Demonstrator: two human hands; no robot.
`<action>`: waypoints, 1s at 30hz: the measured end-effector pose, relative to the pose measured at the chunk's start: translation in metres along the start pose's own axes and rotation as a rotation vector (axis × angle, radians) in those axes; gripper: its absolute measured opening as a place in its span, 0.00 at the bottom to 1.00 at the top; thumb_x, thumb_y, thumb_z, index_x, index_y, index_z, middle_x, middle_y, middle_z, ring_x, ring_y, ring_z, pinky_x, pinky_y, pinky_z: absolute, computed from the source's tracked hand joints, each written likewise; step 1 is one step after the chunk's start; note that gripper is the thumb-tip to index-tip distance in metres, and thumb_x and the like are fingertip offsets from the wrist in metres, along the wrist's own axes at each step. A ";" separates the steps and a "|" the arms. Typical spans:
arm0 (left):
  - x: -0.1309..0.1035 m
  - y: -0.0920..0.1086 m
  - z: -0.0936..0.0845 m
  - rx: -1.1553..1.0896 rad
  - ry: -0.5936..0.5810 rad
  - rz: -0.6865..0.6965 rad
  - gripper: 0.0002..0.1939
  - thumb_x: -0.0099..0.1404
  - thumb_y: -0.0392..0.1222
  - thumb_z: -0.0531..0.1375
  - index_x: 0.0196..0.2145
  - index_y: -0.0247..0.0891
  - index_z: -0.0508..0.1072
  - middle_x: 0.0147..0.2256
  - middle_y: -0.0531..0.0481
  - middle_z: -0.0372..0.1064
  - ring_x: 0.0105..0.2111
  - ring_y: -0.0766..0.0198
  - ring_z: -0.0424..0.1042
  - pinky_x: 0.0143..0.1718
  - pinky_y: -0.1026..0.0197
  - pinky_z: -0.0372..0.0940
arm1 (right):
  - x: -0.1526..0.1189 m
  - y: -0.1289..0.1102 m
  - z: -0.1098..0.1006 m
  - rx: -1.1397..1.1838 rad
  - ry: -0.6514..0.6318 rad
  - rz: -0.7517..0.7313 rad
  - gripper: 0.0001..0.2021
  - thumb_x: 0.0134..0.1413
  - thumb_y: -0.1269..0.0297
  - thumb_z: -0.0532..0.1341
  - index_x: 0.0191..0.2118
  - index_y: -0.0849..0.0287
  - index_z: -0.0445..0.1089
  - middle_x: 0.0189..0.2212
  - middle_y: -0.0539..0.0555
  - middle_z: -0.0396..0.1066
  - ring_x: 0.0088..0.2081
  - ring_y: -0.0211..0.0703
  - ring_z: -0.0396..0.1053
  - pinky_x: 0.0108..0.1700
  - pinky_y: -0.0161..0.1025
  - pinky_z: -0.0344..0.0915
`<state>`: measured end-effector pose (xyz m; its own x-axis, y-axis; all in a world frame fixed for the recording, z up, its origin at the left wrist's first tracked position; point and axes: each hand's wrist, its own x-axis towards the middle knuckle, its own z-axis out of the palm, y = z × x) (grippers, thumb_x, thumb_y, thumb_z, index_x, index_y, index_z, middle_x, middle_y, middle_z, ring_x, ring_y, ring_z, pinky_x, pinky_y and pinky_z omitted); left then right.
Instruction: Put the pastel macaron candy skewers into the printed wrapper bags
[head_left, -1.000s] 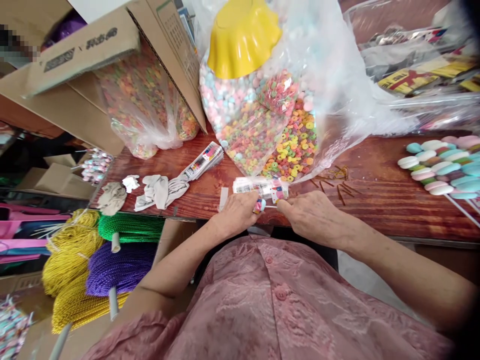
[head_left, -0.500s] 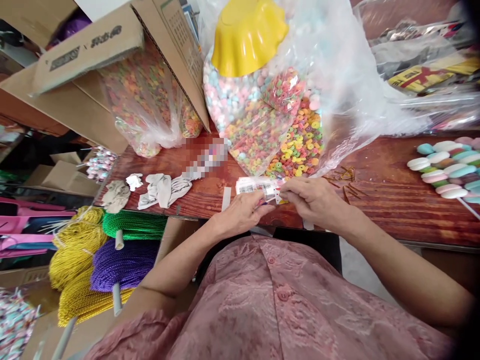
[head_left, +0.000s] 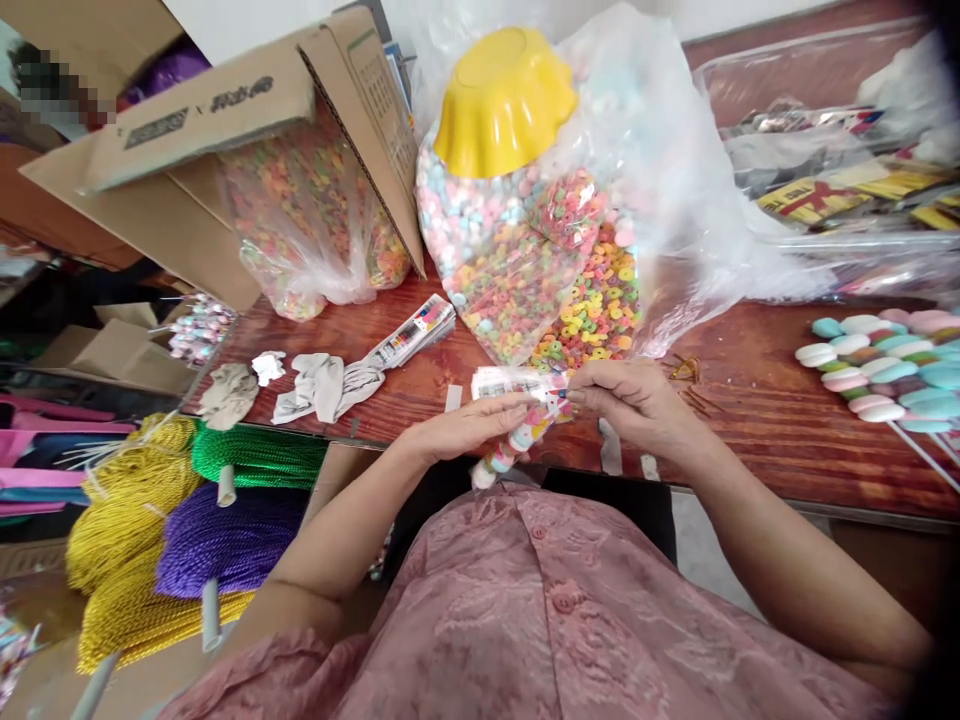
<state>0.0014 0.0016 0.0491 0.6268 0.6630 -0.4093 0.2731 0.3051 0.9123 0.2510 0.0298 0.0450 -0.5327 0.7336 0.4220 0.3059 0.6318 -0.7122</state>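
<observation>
A marshmallow candy skewer in a clear printed wrapper slants from my right hand down toward my shirt. My right hand pinches the wrapper's upper end between thumb and fingers, beside a small blue bit. My left hand lies flat along the skewer, fingers stretched out and pointing at the right hand; its fingers hide part of the candy. Just behind both hands, a stack of printed wrappers rests on the table. Past it stands a clear bag of coloured ring candies.
A yellow scalloped bowl sits upside down on the candy bags. At left are a cardboard box, a folded wrapper bundle and grey gloves. Gold twist ties and finished skewers lie right. Cord bundles hang lower left.
The wrapped candy skewer now shows below the hands, angled toward my body. My left fingers have straightened from a pinch. My right hand remains pinched near the wrapper stack.
</observation>
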 end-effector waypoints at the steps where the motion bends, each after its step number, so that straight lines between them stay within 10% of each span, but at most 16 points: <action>1: -0.001 -0.002 0.001 -0.109 -0.051 -0.024 0.29 0.64 0.64 0.57 0.45 0.32 0.73 0.38 0.42 0.75 0.33 0.62 0.75 0.34 0.62 0.66 | 0.001 -0.001 0.000 0.003 0.021 -0.016 0.10 0.63 0.65 0.58 0.31 0.59 0.71 0.21 0.47 0.67 0.23 0.32 0.62 0.28 0.31 0.56; 9: 0.011 -0.012 0.034 -0.405 0.154 0.075 0.25 0.56 0.62 0.66 0.27 0.36 0.66 0.19 0.57 0.63 0.16 0.72 0.63 0.21 0.67 0.59 | 0.009 0.003 0.036 0.012 0.065 -0.091 0.09 0.61 0.67 0.58 0.29 0.58 0.70 0.22 0.48 0.68 0.24 0.33 0.64 0.29 0.32 0.58; 14: 0.018 -0.016 0.037 -0.364 0.573 0.180 0.25 0.59 0.64 0.62 0.30 0.36 0.69 0.19 0.59 0.60 0.16 0.75 0.56 0.17 0.70 0.50 | -0.006 -0.003 0.063 0.362 0.298 0.292 0.13 0.55 0.59 0.64 0.46 0.56 0.70 0.26 0.48 0.70 0.26 0.36 0.66 0.30 0.34 0.64; 17: 0.020 -0.015 0.040 -0.280 0.698 0.233 0.23 0.61 0.61 0.61 0.36 0.36 0.76 0.28 0.52 0.68 0.23 0.73 0.62 0.21 0.69 0.55 | -0.014 -0.012 0.078 0.422 0.246 0.420 0.11 0.49 0.58 0.68 0.37 0.58 0.73 0.24 0.47 0.69 0.25 0.35 0.64 0.29 0.34 0.63; 23: 0.020 -0.028 0.052 -0.447 0.582 0.307 0.25 0.61 0.62 0.62 0.48 0.43 0.76 0.35 0.49 0.70 0.34 0.66 0.69 0.33 0.65 0.65 | -0.015 -0.017 0.085 0.442 0.323 0.355 0.04 0.53 0.64 0.64 0.30 0.56 0.76 0.26 0.49 0.72 0.30 0.37 0.67 0.35 0.37 0.65; 30: 0.003 -0.037 0.049 -0.561 0.300 0.221 0.23 0.59 0.61 0.63 0.30 0.35 0.68 0.23 0.55 0.63 0.22 0.72 0.62 0.25 0.68 0.58 | -0.019 -0.022 0.077 0.183 0.341 0.152 0.04 0.55 0.69 0.65 0.33 0.54 0.77 0.27 0.48 0.71 0.29 0.36 0.67 0.32 0.36 0.63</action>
<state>0.0292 -0.0413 0.0142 0.3722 0.8873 -0.2723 -0.3095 0.3953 0.8649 0.1940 -0.0179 0.0097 -0.1908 0.8752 0.4446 0.1994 0.4780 -0.8554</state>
